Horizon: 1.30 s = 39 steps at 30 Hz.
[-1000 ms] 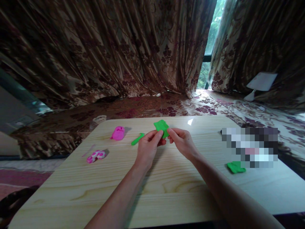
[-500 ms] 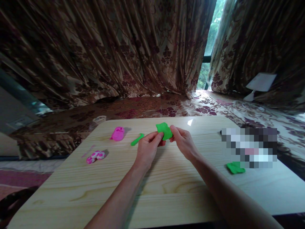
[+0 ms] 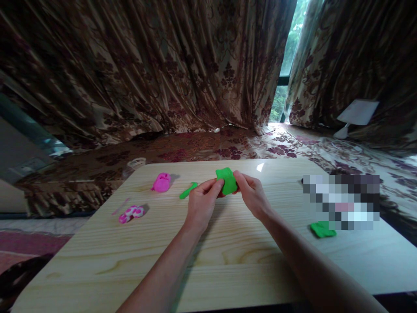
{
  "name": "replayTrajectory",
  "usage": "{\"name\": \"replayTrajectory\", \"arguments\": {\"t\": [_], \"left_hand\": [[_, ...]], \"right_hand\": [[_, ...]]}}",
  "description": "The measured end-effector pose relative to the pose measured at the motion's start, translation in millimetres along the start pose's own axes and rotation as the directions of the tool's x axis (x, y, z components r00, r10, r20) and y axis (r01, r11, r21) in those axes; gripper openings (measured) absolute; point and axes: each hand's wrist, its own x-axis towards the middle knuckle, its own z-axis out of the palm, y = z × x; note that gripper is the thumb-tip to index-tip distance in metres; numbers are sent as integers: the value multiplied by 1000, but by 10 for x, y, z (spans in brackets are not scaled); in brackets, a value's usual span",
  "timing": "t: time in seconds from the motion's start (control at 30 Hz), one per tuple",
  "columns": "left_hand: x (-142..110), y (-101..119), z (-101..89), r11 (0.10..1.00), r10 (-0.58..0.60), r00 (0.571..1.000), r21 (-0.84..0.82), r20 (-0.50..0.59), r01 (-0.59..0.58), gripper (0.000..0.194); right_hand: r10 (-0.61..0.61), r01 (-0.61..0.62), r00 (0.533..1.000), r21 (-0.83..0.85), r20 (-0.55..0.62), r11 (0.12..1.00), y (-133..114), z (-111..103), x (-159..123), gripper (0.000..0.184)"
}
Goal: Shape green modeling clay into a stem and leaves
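Note:
A flattened piece of green modelling clay (image 3: 228, 181) is held above the table between both hands. My left hand (image 3: 202, 202) pinches its left side, thumb on top and the other fingers underneath. At its right edge, my right hand (image 3: 254, 193) grips with thumb and fingers closed. Just left of my left hand, a thin green clay strip (image 3: 188, 191) with a bent end lies on the table. Farther left is a pink clay piece (image 3: 161, 182) with a rounded body. Nearer me sit several white pieces with pink spots (image 3: 131, 213), clustered together.
The pale wooden table (image 3: 156, 265) spans the foreground. Another flat green clay piece (image 3: 322, 229) lies on its right, beside a pixelated patch. A thin pink stick (image 3: 120, 206) is at the left. Beyond stand a white lamp (image 3: 356, 113) and patterned curtains (image 3: 195, 65).
The green clay between my hands has turned slightly and shifted a little to the right, showing more of its flat face. Both hands keep their hold, and the things on the table stay put.

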Motion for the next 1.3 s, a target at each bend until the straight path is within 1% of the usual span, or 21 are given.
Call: {"name": "replayTrajectory", "arguments": {"t": [0.07, 0.13, 0.2, 0.3, 0.37, 0.47, 0.6, 0.7, 0.73, 0.9, 1.03, 1.1, 1.2, 1.3], "left_hand": [[-11, 15, 16, 1000, -3, 1000, -7, 28, 3, 27], [-16, 25, 36, 1000, 9, 1000, -30, 26, -8, 27], [-11, 23, 46, 1000, 27, 1000, -15, -15, -27, 27], [8, -7, 32, 996, 60, 994, 72, -93, -54, 27], [19, -28, 12, 993, 80, 990, 99, -116, -69, 27], [20, -34, -3, 993, 90, 990, 82, -107, -81, 26], [-12, 8, 25, 997, 63, 995, 46, -75, -60, 26], [-30, 29, 47, 999, 41, 999, 7, -26, -41, 31], [-30, 28, 48, 999, 43, 999, 7, -25, -43, 32], [-7, 0, 32, 994, 72, 991, 92, -110, -62, 27], [-5, 10, 50, 999, 42, 986, -15, -159, -45, 26], [-8, 23, 61, 998, 20, 987, -62, -157, -30, 27], [-14, 34, 62, 998, 7, 991, -67, -132, -16, 27], [-20, 32, 53, 999, 7, 996, -42, -93, -10, 26]], "right_hand": [[-25, 25, 1000, 22, 3, 999, 4, 6, 3, 32], [-49, 48, 999, 50, 10, 998, 22, 21, 0, 26], [-43, 42, 999, 62, 17, 997, 46, 41, -8, 26], [-49, 49, 999, 38, 14, 998, 70, 63, -21, 28], [-53, 53, 999, 27, 4, 998, 68, 66, -25, 28], [-45, 45, 999, 19, -16, 999, 40, 54, -22, 28], [-23, 23, 999, 10, -30, 1000, 11, 36, -12, 34], [-18, 18, 1000, 26, -12, 1000, 29, 36, -9, 27], [-19, 19, 1000, 30, -8, 999, 39, 39, -9, 26], [-29, 29, 1000, 26, -3, 999, 54, 51, -22, 26], [-36, 35, 999, -30, -16, 999, 37, 42, -22, 28], [-34, 33, 999, -36, -26, 999, 33, 32, -16, 30], [-25, 24, 999, -27, -30, 999, 36, 20, -7, 33], [-15, 15, 1000, -16, -24, 1000, 39, 19, -9, 28]]}}
